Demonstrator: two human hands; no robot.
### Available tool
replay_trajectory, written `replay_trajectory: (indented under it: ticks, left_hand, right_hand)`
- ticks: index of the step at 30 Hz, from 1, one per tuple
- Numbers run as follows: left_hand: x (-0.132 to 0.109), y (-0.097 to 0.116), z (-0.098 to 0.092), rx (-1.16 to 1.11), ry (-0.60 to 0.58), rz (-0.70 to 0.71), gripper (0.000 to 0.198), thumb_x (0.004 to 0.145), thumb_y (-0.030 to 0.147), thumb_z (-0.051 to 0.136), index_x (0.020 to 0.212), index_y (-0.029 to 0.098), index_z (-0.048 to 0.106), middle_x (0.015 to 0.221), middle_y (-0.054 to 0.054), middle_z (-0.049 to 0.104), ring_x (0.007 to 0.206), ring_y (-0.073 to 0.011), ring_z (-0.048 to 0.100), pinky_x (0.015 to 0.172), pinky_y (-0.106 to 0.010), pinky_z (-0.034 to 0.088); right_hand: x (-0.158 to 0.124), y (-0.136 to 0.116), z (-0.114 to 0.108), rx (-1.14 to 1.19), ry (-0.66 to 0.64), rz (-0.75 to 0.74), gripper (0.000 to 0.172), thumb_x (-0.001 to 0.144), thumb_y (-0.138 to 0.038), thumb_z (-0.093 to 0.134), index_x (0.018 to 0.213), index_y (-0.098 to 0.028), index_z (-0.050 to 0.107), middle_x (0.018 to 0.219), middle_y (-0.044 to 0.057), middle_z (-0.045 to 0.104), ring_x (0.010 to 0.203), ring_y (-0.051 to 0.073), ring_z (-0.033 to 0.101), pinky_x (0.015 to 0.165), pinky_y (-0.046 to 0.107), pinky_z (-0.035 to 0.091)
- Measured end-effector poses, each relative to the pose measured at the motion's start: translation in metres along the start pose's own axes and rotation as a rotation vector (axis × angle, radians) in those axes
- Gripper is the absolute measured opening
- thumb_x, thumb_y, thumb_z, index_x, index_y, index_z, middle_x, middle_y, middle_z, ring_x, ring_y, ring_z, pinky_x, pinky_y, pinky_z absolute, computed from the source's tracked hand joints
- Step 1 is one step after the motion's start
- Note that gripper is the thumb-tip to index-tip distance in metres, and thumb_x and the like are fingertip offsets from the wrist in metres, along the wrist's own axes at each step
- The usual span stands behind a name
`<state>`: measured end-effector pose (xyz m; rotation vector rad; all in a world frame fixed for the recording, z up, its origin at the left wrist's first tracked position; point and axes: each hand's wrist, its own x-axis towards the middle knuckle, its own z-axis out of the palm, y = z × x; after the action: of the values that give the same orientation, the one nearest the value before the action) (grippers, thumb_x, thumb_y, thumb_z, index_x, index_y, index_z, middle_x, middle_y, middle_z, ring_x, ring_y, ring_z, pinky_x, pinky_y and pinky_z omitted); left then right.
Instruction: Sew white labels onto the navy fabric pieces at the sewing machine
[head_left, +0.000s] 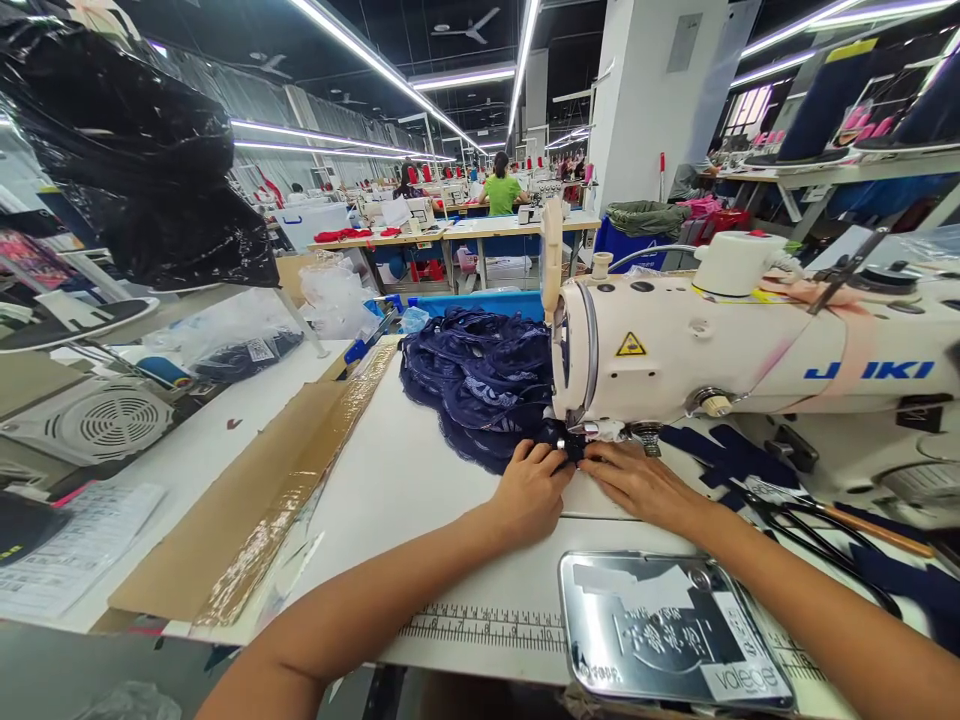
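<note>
A white sewing machine (660,350) reaches in from the right, its needle end low over the table. Under the presser foot lies a small dark fabric piece (571,445). My left hand (531,490) has its bent fingers on the left side of this piece, just before the foot. From the right, my right hand (637,482) holds the same piece with fingers pressed together, its tips close to the left hand's. Behind my hands rests a heap of navy lace fabric (480,385) with scalloped edges. The fingertips partly cover the piece.
A metal tin (671,625) sits at the front edge over a printed ruler strip (480,628). Black scissors (795,520) and navy strips (727,450) lie at right. Taped cardboard (247,500) runs along the left. A black plastic-covered bundle (142,160) stands upper left.
</note>
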<state>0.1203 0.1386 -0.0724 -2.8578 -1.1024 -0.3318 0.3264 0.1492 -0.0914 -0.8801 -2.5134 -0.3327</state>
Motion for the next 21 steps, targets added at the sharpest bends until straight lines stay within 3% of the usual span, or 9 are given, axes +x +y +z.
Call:
replay_trajectory:
  ticks: [10, 21]
  left_hand:
    - [0.001, -0.014, -0.009, -0.002, -0.069, 0.065, 0.034, 0.082, 0.014, 0.042, 0.112, 0.019, 0.057, 0.123, -0.003, 0.056, 0.112, -0.0214, 0.046, 0.100, -0.045, 0.027]
    - [0.004, -0.017, -0.006, -0.018, -0.053, 0.060, 0.034, 0.082, 0.012, 0.043, 0.113, 0.017, 0.056, 0.121, -0.005, 0.057, 0.111, -0.0227, 0.048, 0.098, -0.047, 0.028]
  right_hand:
    - [0.007, -0.010, -0.007, -0.061, -0.017, -0.035, 0.026, 0.086, -0.010, 0.037, 0.093, -0.013, 0.062, 0.087, 0.010, 0.062, 0.084, 0.020, 0.058, 0.077, 0.035, 0.051]
    - [0.008, -0.010, -0.004, -0.082, -0.021, -0.018, 0.025, 0.086, -0.011, 0.039, 0.094, -0.013, 0.062, 0.092, 0.011, 0.063, 0.086, 0.021, 0.060, 0.077, 0.035, 0.051]
